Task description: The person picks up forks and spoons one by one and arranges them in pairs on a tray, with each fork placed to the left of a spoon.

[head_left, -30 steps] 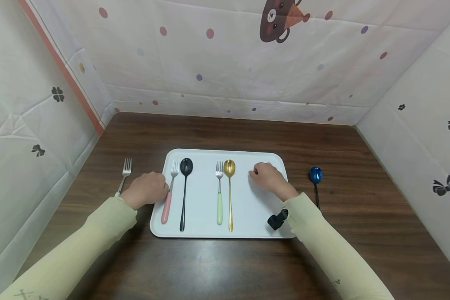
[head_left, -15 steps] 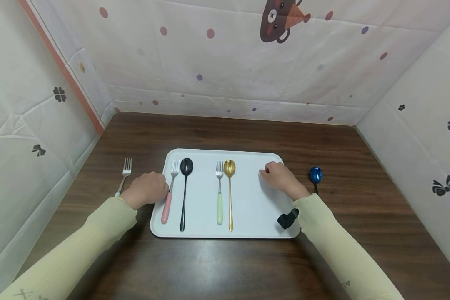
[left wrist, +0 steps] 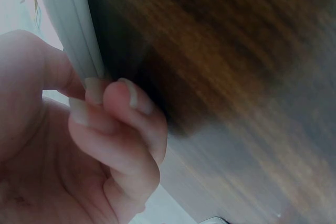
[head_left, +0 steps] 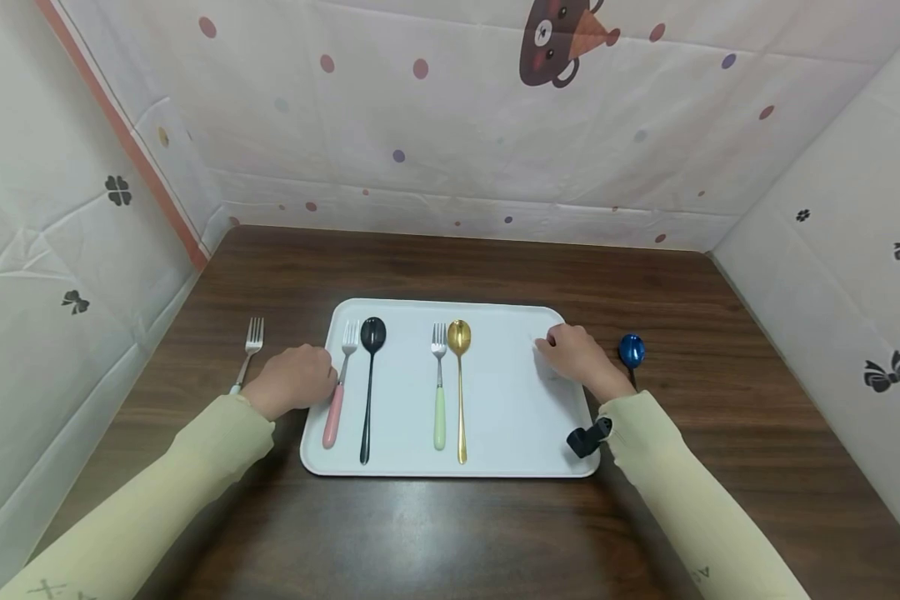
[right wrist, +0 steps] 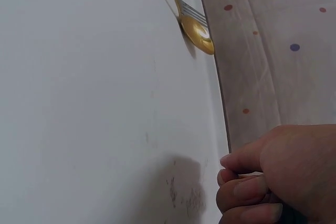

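A white tray (head_left: 506,400) lies on the wooden table. My left hand (head_left: 292,379) holds its left rim; in the left wrist view the thumb and fingertips pinch the tray edge (left wrist: 73,22). My right hand (head_left: 576,354) is over the tray's right side, its fingers loosely curled with nothing seen in them. On the tray lie a pink-handled fork (head_left: 334,412), a black spoon (head_left: 372,335), a green-handled fork (head_left: 439,408) and a gold spoon (head_left: 459,337). The gold spoon's bowl (right wrist: 198,34) also shows in the right wrist view, near the far rim.
Right of the tray, a blue spoon (head_left: 632,350) rests on the table (head_left: 435,533), its handle partly hidden by my right arm. Another fork (head_left: 254,337) lies beyond my left wrist. Patterned cloth walls (head_left: 450,108) stand behind and on both sides.
My right hand has shifted rightward over the tray, away from the gold spoon and closer to the right rim. The left hand, tray and cutlery have stayed put.
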`<state>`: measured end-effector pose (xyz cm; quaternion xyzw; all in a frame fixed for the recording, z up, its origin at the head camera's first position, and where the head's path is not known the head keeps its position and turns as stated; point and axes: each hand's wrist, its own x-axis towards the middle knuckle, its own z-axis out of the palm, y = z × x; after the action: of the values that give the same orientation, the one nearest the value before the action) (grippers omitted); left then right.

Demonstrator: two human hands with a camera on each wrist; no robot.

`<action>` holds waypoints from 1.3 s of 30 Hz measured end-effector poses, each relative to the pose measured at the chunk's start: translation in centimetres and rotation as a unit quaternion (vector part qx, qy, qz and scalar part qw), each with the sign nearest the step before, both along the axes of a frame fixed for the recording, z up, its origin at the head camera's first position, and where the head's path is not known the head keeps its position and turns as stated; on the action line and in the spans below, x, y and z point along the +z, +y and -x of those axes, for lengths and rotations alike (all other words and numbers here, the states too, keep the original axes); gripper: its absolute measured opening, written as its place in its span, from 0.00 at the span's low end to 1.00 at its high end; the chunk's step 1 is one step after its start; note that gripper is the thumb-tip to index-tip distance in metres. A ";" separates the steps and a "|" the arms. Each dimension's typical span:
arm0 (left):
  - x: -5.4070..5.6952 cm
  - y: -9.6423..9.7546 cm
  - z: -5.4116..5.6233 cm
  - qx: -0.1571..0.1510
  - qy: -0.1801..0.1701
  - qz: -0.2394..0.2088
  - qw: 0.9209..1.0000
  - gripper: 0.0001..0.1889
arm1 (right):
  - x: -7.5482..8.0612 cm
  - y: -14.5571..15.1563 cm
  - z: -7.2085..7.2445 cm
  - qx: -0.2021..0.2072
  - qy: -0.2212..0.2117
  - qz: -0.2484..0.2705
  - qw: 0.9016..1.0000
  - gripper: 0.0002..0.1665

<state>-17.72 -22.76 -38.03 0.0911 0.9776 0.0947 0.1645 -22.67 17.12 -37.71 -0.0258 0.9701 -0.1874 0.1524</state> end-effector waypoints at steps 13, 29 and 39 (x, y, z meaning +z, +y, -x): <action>0.1 0.1 -0.1 0.005 -0.006 0.002 1.000 0.15 | -0.5 1.3 -0.1 -0.002 0.011 0.001 1.000 0.19; 0.1 0.2 -0.2 0.002 0.004 0.006 1.000 0.15 | -0.9 3.2 -0.1 -0.016 0.012 -0.007 1.000 0.21; 0.2 0.3 -0.4 0.006 0.004 0.002 1.000 0.15 | -0.7 3.8 0.0 -0.018 0.010 -0.013 1.000 0.20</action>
<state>-17.31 -22.48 -37.79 0.0856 0.9789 0.0929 0.1604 -22.69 20.92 -38.40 -0.0080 0.9742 -0.1773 0.1395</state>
